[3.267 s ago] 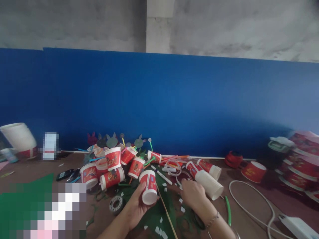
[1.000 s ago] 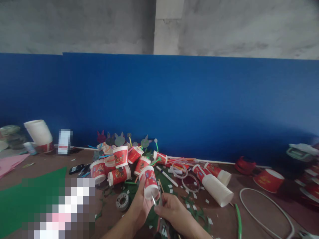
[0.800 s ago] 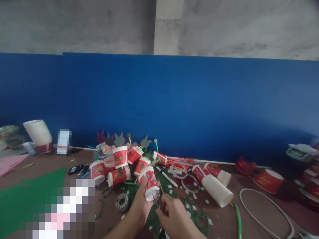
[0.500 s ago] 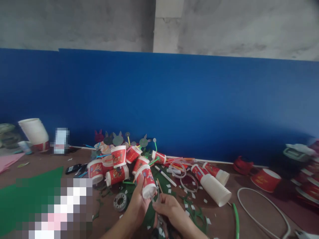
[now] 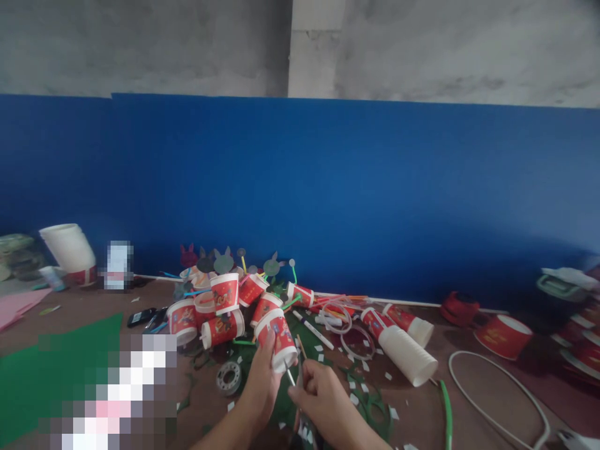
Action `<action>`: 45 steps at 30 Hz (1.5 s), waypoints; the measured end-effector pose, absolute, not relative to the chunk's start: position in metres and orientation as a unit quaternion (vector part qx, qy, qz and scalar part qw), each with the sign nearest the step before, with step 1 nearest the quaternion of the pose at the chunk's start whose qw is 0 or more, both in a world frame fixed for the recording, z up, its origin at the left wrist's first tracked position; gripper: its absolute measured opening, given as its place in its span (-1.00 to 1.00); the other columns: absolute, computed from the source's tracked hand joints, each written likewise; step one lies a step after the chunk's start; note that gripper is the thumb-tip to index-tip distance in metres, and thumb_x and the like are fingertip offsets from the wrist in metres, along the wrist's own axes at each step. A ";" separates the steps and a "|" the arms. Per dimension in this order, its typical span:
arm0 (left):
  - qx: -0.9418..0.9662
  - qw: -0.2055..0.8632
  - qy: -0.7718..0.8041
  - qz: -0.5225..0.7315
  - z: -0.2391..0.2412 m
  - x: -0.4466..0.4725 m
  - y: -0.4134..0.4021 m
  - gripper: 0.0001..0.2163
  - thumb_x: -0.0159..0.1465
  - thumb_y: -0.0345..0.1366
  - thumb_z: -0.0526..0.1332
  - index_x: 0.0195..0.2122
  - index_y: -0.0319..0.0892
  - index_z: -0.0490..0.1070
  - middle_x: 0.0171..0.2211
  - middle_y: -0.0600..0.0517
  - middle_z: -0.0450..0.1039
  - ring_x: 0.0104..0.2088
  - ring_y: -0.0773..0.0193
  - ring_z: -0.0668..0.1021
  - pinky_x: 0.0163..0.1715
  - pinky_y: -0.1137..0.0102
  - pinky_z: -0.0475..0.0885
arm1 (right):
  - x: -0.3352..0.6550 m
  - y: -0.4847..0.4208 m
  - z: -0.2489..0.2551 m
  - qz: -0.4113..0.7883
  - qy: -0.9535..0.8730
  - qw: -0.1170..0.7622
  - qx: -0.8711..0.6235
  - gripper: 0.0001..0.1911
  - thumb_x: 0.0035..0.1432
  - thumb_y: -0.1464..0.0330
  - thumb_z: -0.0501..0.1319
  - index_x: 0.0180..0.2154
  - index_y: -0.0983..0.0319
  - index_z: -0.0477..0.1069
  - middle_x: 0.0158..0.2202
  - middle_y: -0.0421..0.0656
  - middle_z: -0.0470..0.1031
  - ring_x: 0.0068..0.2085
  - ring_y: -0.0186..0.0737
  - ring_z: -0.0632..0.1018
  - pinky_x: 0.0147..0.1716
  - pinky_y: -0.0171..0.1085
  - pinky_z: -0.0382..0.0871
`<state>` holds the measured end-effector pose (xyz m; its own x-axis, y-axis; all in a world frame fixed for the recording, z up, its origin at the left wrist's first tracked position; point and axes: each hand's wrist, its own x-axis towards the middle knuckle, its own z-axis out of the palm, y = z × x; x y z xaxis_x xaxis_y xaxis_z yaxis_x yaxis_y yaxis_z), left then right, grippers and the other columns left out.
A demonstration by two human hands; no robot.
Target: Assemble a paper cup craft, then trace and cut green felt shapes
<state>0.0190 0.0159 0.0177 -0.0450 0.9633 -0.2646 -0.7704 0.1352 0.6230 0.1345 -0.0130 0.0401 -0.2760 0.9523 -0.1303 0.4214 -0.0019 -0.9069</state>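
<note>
My left hand [image 5: 263, 375] is wrapped around a red printed paper cup [image 5: 281, 331], tilted with its white end toward me. A thin white stick [image 5: 290, 374] runs from that end to the pinched fingers of my right hand [image 5: 323, 394]. Beside those fingers is a grey metal blade, perhaps of scissors, partly hidden by the hand. A thin wooden stick [image 5: 300, 345] rises just above my right hand. Beyond the held cup lies a pile of similar red cups [image 5: 224, 294], with straws and animal-head cutouts [image 5: 224, 260] among them.
A tape roll [image 5: 229, 379] lies left of my hands. To the right are a marker [image 5: 313, 330], clear tubing [image 5: 357, 344], stacked cups [image 5: 407, 356] and a white hose loop [image 5: 452, 375]. Green paper [image 5: 84, 334] is at left. Paper scraps are scattered about. A blue panel [image 5: 328, 187] stands behind.
My right hand has shifted slightly down and right from the cup. More of the white stick now shows between the cup and my fingers. The cup stays in my left hand.
</note>
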 end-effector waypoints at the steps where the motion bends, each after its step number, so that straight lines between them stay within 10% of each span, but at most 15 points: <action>1: 0.144 0.673 0.330 0.646 0.017 0.019 0.016 -0.66 0.02 -0.01 0.32 -0.40 -0.22 0.40 -0.56 0.09 0.42 -0.54 0.34 0.44 -0.36 0.43 0.37 | 0.133 -0.010 0.036 0.540 -0.606 0.298 -0.503 -0.72 -0.05 0.17 0.17 -0.52 0.18 0.12 -0.74 -0.36 0.21 -0.70 -0.41 0.27 -0.67 -0.41 0.01; 7: 0.124 0.690 0.317 0.639 0.018 0.018 0.017 -0.64 0.05 0.02 0.28 -0.38 -0.22 0.40 -0.58 0.12 0.39 -0.57 0.34 0.42 -0.38 0.42 0.36 | 0.130 0.002 0.029 0.701 -0.519 0.275 -0.404 -0.56 -0.15 -0.03 0.16 -0.56 0.20 0.13 -0.78 -0.34 0.24 -0.78 -0.45 0.22 -0.73 -0.42 -0.02; 17: 0.143 0.666 0.344 0.646 0.023 0.020 0.014 -0.62 -0.04 -0.03 0.36 -0.35 -0.20 0.40 -0.56 0.13 0.39 -0.54 0.35 0.42 -0.38 0.43 0.35 | 0.139 -0.017 0.046 0.243 -0.754 0.249 -0.557 -0.87 -0.02 0.48 0.10 -0.53 0.21 0.17 -0.63 -0.28 0.31 -0.56 -0.37 0.34 -0.55 -0.39 0.03; 28: 0.130 0.708 0.318 0.617 0.020 0.019 0.013 -0.55 -0.06 0.13 0.29 -0.47 -0.22 0.37 -0.62 0.10 0.35 -0.55 0.31 0.43 -0.44 0.42 0.32 | 0.134 0.009 0.025 0.683 -0.537 0.264 -0.418 -0.56 -0.11 -0.01 0.16 -0.62 0.21 0.16 -0.77 -0.31 0.24 -0.74 -0.44 0.23 -0.70 -0.41 0.02; 37: 0.149 0.644 0.365 0.656 0.023 0.021 0.014 -0.56 -0.08 0.01 0.36 -0.31 -0.22 0.39 -0.49 0.08 0.44 -0.50 0.33 0.45 -0.39 0.42 0.34 | 0.138 -0.016 0.042 0.231 -0.757 0.251 -0.558 -0.89 -0.02 0.48 0.11 -0.52 0.21 0.19 -0.61 -0.25 0.36 -0.54 -0.34 0.37 -0.55 -0.37 0.02; 45: 0.145 0.676 0.334 0.641 0.022 0.019 0.011 -0.60 -0.05 0.06 0.32 -0.43 -0.21 0.40 -0.62 0.09 0.37 -0.58 0.33 0.42 -0.55 0.46 0.29 | 0.136 0.004 0.045 0.692 -0.544 0.250 -0.403 -0.57 -0.06 0.00 0.13 -0.64 0.19 0.13 -0.83 -0.33 0.19 -0.82 -0.47 0.16 -0.77 -0.41 -0.08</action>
